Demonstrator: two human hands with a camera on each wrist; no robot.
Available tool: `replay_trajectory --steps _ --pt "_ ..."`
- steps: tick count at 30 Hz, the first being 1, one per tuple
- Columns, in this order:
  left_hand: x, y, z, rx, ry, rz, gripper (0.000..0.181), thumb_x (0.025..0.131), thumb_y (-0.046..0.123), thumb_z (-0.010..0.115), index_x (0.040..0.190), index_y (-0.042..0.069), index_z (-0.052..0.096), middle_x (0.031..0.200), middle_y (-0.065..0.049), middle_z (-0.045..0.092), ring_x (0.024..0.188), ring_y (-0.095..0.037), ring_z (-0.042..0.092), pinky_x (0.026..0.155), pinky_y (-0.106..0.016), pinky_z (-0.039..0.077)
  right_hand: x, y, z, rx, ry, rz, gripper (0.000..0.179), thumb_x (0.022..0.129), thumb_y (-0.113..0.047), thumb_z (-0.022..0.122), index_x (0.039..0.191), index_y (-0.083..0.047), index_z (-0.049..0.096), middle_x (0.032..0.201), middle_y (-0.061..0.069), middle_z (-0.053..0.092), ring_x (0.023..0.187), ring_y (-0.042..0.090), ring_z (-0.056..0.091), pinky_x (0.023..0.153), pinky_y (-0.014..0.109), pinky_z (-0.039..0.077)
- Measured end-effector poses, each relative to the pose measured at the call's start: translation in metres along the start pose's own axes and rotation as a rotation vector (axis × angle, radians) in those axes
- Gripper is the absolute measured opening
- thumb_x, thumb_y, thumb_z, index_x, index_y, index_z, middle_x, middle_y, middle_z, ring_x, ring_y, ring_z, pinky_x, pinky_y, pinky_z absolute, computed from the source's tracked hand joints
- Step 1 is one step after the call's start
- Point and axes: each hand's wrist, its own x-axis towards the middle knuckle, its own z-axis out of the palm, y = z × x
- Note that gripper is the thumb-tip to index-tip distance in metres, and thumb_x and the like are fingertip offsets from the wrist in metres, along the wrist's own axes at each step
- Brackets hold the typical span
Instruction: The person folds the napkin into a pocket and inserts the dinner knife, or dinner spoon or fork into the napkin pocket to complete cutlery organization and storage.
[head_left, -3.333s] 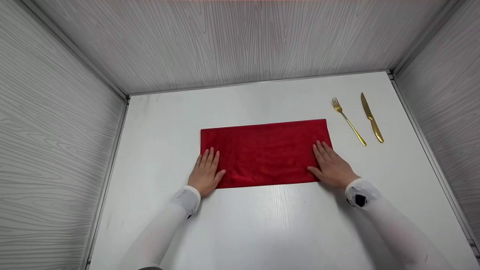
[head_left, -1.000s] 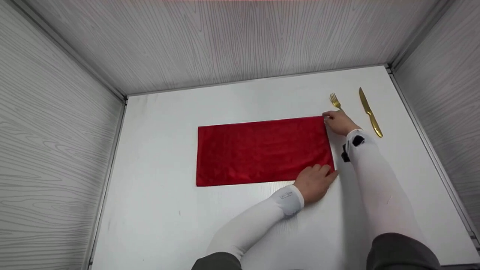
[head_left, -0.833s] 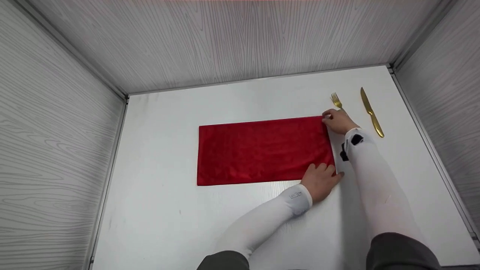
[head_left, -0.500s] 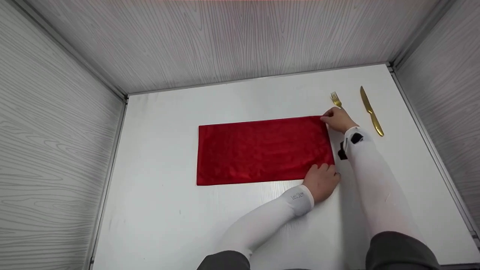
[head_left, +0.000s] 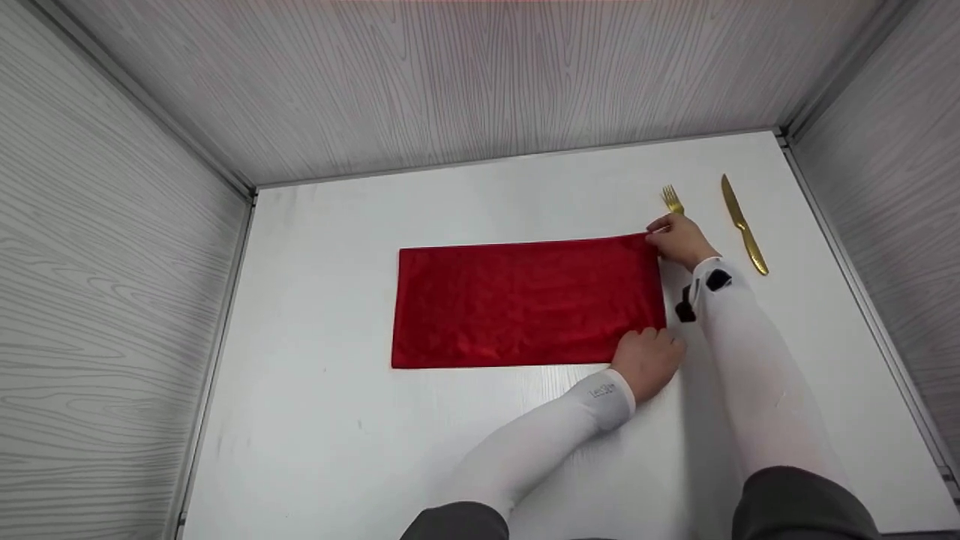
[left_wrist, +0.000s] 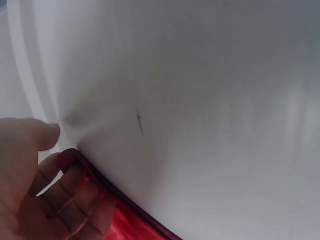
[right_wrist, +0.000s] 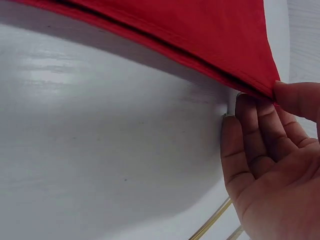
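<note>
A folded red cloth napkin lies as a wide rectangle on the white table. At its far right corner, my right hand pinches the fabric and lifts it slightly. The right wrist view shows my right thumb on top of the corner, fingers below, and layered edges hanging above the table. My left hand is at the near right corner. In the left wrist view its fingers curl around the napkin's corner, one fingertip partly covered by cloth, while the thumb stands apart.
A gold fork lies behind my right hand, which hides its handle. Farther right is a gold knife. Grey wood-grain panels enclose the table at the back and both sides.
Both hands, earlier flat on the napkin's two ends, have moved to its right corners. Over the last half second the far right corner has risen slightly and the napkin has shifted a little.
</note>
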Motion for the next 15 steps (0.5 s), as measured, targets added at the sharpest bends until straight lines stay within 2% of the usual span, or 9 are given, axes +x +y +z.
replay_trajectory --steps 7,11,15 --pt "0.0010 0.0004 0.0003 0.000 -0.029 0.006 0.013 0.104 0.024 0.063 0.108 0.033 0.071 0.096 0.011 0.065 0.083 -0.007 0.064 0.055 -0.021 0.048 0.0007 -0.0033 0.0007 0.013 0.045 -0.023 0.041 0.107 -0.024 0.059 0.132 0.007 0.064 0.109 0.010 0.063 0.080 0.008 0.056 0.066 0.018 0.049" --pt "-0.0015 0.0010 -0.0013 -0.001 0.004 -0.001 0.014 0.105 0.025 0.062 0.106 0.032 0.073 0.097 0.011 0.065 0.080 -0.006 0.065 0.054 -0.021 0.050 0.0010 -0.0033 -0.0017 0.015 0.069 -0.037 0.034 0.104 -0.019 0.060 0.127 0.006 0.067 0.098 0.006 0.063 0.073 0.007 0.055 0.062 0.019 0.048" --pt "-0.0041 0.0017 -0.0045 -0.068 0.027 -0.012 0.014 0.107 0.027 0.059 0.107 0.030 0.072 0.098 0.010 0.064 0.078 -0.004 0.065 0.052 -0.020 0.051 -0.0013 -0.0027 -0.0083 0.041 0.063 -0.041 0.028 0.103 -0.014 0.057 0.121 0.005 0.068 0.095 0.003 0.061 0.074 0.010 0.056 0.063 0.020 0.049"
